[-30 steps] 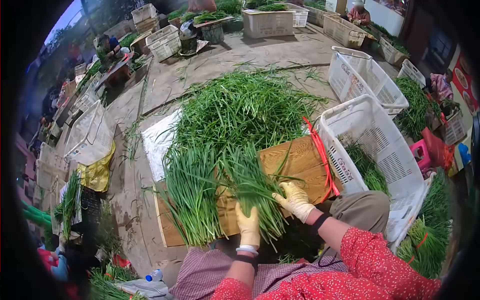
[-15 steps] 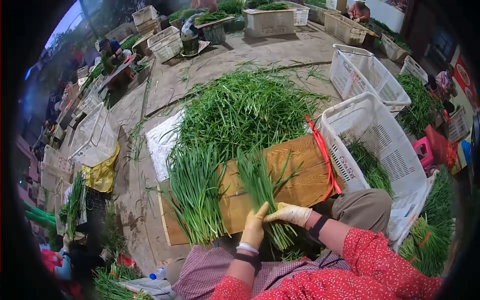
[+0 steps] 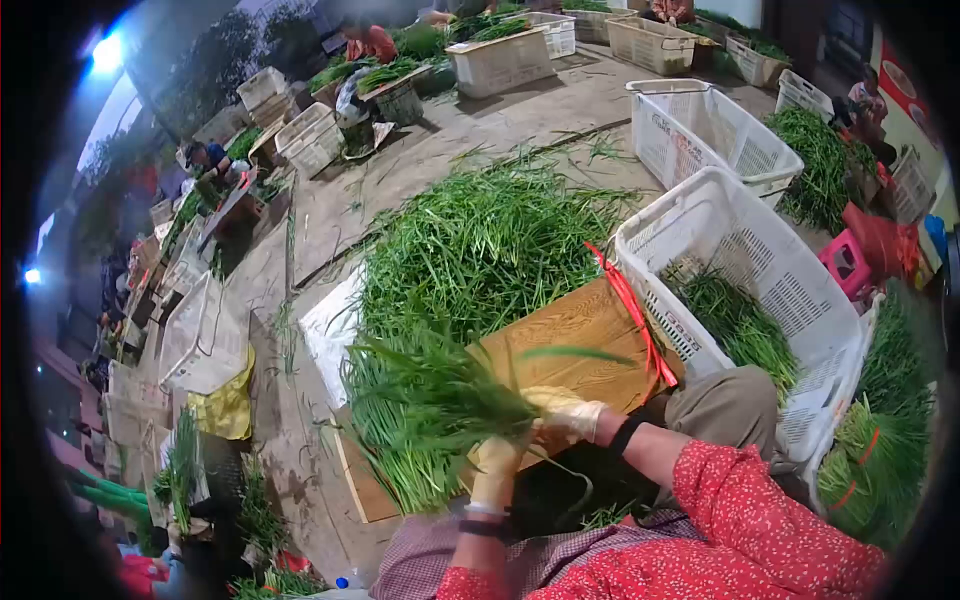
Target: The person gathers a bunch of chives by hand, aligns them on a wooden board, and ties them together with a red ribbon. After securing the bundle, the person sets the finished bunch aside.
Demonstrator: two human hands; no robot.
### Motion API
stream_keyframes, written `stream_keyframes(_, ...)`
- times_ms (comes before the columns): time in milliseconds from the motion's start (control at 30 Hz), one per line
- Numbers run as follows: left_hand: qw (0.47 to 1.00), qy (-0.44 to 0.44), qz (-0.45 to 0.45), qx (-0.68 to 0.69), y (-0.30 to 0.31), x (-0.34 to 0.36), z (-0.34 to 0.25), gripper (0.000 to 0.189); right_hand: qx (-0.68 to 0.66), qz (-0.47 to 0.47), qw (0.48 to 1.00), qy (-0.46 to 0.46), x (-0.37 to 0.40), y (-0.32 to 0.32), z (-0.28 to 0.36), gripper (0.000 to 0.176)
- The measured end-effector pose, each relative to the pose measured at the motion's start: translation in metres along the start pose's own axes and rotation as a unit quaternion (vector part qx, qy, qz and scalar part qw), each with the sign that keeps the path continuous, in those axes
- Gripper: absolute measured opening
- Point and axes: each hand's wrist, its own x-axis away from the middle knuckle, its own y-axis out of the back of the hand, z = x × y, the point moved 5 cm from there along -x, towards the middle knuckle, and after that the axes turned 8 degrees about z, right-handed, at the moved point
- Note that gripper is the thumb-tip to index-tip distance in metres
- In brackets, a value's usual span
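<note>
Both my hands wear pale yellowish gloves. My left hand is closed around a bunch of garlic chives, whose leaves point up-left and are smeared by motion. My right hand is closed at the right side of the same bunch, near its lower end; its fingertips are partly hidden. Beneath the bunch a sorted pile of chives lies on the left part of the wooden board, partly covered. Beyond the board is a large loose heap of chives. Red ties hang over the board's right side.
A white plastic crate with chives inside stands to the right, another crate behind it. Tied chive bundles lie at the lower right. A crate stands on the left. Other people work among crates farther back.
The bunch has swung from upright over the board to up-left, over the sorted pile. My left hand has moved slightly left with it. The head view has shifted and tilted a little.
</note>
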Motion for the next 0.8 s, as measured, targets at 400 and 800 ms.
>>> stream_keyframes(400,0.854,0.009,-0.319,0.411,0.057,0.046,-0.029,0.031,-0.084,0.085,0.992,-0.047,0.025,0.000,0.110,0.039)
stream_keyframes(800,0.746,-0.260,-0.126,0.600,0.133,0.147,-0.099,0.028,0.125,0.175,0.973,-0.079,0.102,0.017,0.103,0.042)
